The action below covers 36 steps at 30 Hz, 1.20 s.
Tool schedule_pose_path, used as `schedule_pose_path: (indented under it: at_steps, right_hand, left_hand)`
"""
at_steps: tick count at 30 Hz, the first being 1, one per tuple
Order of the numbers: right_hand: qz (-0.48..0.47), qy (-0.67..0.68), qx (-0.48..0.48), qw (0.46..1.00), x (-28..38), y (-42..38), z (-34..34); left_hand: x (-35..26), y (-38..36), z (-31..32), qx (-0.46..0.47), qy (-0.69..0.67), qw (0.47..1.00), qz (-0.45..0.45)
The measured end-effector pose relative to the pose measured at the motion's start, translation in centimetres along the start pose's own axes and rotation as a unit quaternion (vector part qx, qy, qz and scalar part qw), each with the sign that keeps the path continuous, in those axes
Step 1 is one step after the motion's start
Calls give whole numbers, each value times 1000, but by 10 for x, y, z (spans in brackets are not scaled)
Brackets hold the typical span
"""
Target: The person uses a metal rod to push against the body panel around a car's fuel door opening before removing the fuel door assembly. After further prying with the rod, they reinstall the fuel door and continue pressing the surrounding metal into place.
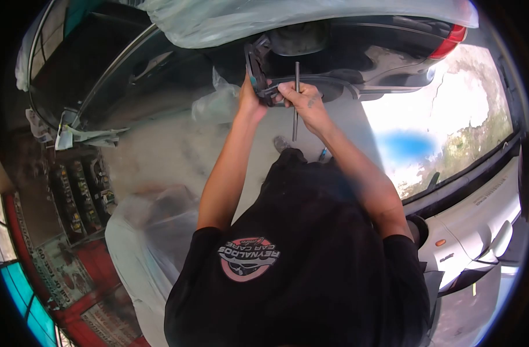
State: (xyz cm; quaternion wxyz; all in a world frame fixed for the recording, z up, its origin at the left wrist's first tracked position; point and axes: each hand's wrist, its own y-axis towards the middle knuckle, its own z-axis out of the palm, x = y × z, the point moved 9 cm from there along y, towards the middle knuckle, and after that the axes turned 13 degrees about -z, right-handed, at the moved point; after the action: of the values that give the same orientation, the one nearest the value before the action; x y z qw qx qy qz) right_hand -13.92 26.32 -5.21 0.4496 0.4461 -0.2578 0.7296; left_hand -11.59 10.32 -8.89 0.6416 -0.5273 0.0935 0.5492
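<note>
A dark, irregular part (257, 63), with a small teal patch, sits upright in my left hand (251, 101). My fingers wrap its lower side; I cannot make out its exact kind. My right hand (306, 104) is closed around the middle of a straight metal rod (295, 124) that sticks out above and below the fist. Its thumb and fingertips come up close to the lower end of the dark part; whether they touch it is too small to tell. Both hands are held out in front of me, beside a black car (177, 75).
Plastic sheeting (218, 23) covers the car's upper side. A white vehicle (467, 225) stands at right. Below left are a grey-covered object (137, 260), a rack of small items (79, 196) and red printed boards (96, 266). Bright sunlight falls on the wall (449, 104).
</note>
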Motion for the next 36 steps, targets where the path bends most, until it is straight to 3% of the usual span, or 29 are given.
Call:
schedule_pose_path:
  at_steps: [2,6,12,14,18,21,24,31,34,36]
  right_hand:
    - [1,-20,-6,1000,3,1,2]
    - [15,-63,-1,998,0,3,0]
    - [22,-83,-8,996,4,13,8]
    - [-18,-94,-33,995,9,16,8]
    - [-17,-104,-49,993,2,24,8]
    - [-39,-167,-55,984,0,34,7]
    - [-34,-171,-74,982,-4,41,7]
    - [-39,-181,-105,977,-11,49,6]
    - [-25,-166,-129,977,6,44,11]
    - [-9,-152,-151,977,1,42,9]
  left_hand:
    - [21,35,-33,-14,-1,999,-33]
    - [14,34,-19,-63,-23,997,-34]
    - [1,13,12,-12,-6,999,-50]
    - [1,13,16,14,-19,998,-62]
    - [7,23,-6,-27,-36,995,-83]
    - [9,27,5,35,-77,992,-91]
    - [4,21,6,-68,-24,996,-54]
    - [13,26,-10,-25,-26,995,-91]
    - [5,22,-4,-80,-20,995,-61]
    - [-1,21,4,-64,-31,995,-74]
